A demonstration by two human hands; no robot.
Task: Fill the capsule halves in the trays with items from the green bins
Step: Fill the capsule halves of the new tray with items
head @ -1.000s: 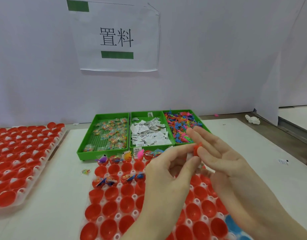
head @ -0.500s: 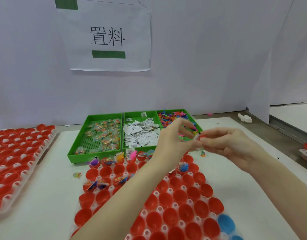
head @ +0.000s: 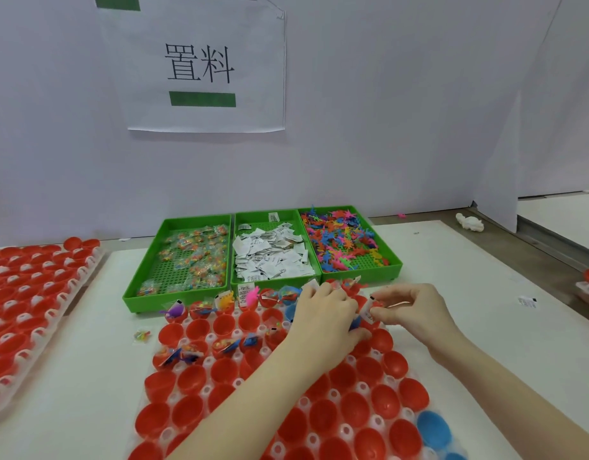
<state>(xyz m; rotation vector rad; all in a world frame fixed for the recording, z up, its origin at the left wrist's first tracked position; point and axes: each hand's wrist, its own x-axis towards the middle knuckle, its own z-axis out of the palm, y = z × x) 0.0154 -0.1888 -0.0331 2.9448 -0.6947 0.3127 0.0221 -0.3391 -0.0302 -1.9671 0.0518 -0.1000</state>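
At the bottom centre of the frame a clear tray [head: 344,429] of red capsule halves [head: 187,415] lies on the white worktop [head: 87,376], with a blue capsule half [head: 433,429] at its lower right corner. Both forearms reach up across this tray from the bottom edge. The left hand [head: 323,322], at the middle of the frame, is knuckles-up with its fingers curled down over the tray's far rows; a white slip [head: 312,283] sticks up at its fingertips, but whether that grip actually has it cannot be told. Just to its right, the right hand [head: 414,310] pinches a small white paper packet [head: 367,308] between thumb and fingertips, the packet hanging between the two hands above the capsules. Several capsule halves in the far two rows already hold bright toys [head: 175,310] and packets. A loose candy bag [head: 142,335] lies on the worktop left of the tray. A second tray of red halves [head: 24,313] fills the left edge. Beyond, at mid-frame, stand three green bins side by side: the left bin [head: 147,280] with clear candy bags, the middle bin [head: 235,240] with white paper packets, the right bin [head: 391,257] with coloured plastic figures. A paper sign [head: 200,68] hangs on the wall at upper centre.
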